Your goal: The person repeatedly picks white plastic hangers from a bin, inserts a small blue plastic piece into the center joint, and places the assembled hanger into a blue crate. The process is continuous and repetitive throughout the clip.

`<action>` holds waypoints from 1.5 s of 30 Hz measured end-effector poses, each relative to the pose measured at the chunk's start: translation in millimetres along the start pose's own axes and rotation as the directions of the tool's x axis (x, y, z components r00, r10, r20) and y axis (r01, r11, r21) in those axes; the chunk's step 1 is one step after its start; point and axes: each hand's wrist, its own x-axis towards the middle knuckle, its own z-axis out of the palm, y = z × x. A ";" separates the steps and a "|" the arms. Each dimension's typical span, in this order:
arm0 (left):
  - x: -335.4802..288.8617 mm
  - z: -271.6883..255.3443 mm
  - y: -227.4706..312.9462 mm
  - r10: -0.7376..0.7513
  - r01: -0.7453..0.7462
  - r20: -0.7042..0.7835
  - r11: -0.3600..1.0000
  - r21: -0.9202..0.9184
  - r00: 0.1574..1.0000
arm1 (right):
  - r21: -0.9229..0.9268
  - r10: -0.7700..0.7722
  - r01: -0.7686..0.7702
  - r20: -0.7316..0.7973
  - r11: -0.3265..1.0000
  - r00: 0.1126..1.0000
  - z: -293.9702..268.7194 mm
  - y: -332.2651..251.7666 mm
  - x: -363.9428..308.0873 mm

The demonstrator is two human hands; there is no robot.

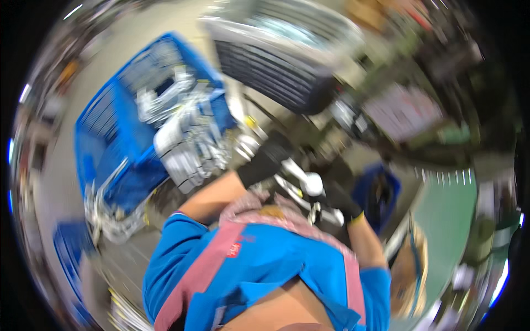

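Note:
Both my hands wear black gloves and meet in front of my apron. My left hand (269, 159) is closed around the upper end of a white arm-like part (312, 184), which has a rounded knob at its other end. My right hand (341, 199) is closed at the lower right, against more white pieces (332, 216) that run alongside. Motion blur hides the fingertips and whether these pieces are joined. Beside my left hand lie other white parts (247, 147), near the large heap of white parts (190, 138).
A blue crate (113, 118) at the left holds part of the heap; more white pieces (113, 220) hang at its near corner. A dark grey crate (270, 71) lined with clear plastic stands beyond. At the right are a small blue bin (380, 193) and dark machinery (441, 99).

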 end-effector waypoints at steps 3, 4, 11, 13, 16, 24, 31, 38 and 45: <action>-35.3 -0.7 73.4 -0.106 0.268 0.264 0.647 -0.714 0.959 | 0.450 -0.153 0.051 0.193 0.891 0.969 37.4 -18.8 15.0; -28.6 7.7 95.5 0.033 0.130 0.244 0.773 -0.620 0.969 | 0.461 -0.149 0.025 0.236 0.887 0.960 50.3 -29.8 23.3; 18.2 51.2 161.7 0.073 0.087 0.239 0.798 -0.597 0.968 | 0.263 -0.196 0.053 0.554 0.963 0.809 172.4 -102.7 90.7; 0.9 40.2 150.8 -0.007 0.141 0.252 0.844 -0.518 0.968 | 0.237 -0.228 0.096 0.631 0.967 0.741 211.5 -122.1 101.8; -36.4 -0.2 143.6 -0.130 0.222 0.238 0.883 -0.415 0.962 | 0.216 -0.255 0.140 0.724 0.966 0.641 274.5 -153.7 109.2; -138.2 -117.6 148.7 -0.444 0.443 0.037 0.878 -0.184 0.895 | 0.179 -0.248 0.233 0.918 0.956 0.311 450.9 -207.4 104.7; -186.7 -175.5 157.0 -0.575 0.568 -0.078 0.818 -0.094 0.815 | 0.182 -0.218 0.288 0.971 0.940 0.096 526.3 -230.0 91.9; -211.4 -211.9 153.6 -0.667 0.668 -0.158 0.742 -0.053 0.728 | 0.197 -0.197 0.314 0.980 0.929 -0.032 538.0 -235.7 115.7; -223.4 -234.3 149.1 -0.744 0.752 -0.180 0.659 -0.033 0.644 | 0.204 -0.187 0.317 0.979 0.926 -0.084 530.1 -235.1 153.4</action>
